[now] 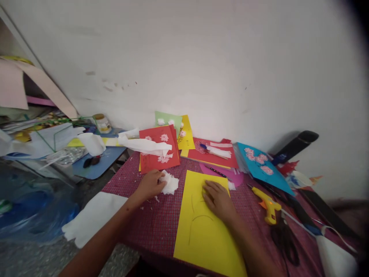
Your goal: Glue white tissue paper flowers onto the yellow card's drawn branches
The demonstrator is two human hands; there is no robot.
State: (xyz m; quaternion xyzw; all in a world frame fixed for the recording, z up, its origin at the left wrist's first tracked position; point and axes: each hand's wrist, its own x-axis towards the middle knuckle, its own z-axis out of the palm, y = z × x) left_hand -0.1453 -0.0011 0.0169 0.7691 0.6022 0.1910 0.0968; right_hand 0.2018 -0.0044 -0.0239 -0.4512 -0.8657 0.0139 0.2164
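Yellow sheet showing only lines so far; right hand lying on it, loosely spread; left hand pinching tissue left of it.

Small craft wkspace, indoors; home or classrm, can't tell. Plaid-covered table nr a scuffed white wall, w/ yellow glue gun, red card & blue card w/ pink-white paper flowers, plus yellow sheet w/ hand-drawn lines. At L., 2nd table, blue, w/ tissue roll; lidded jar, heaped papers etc. nearby. Speckled floor.
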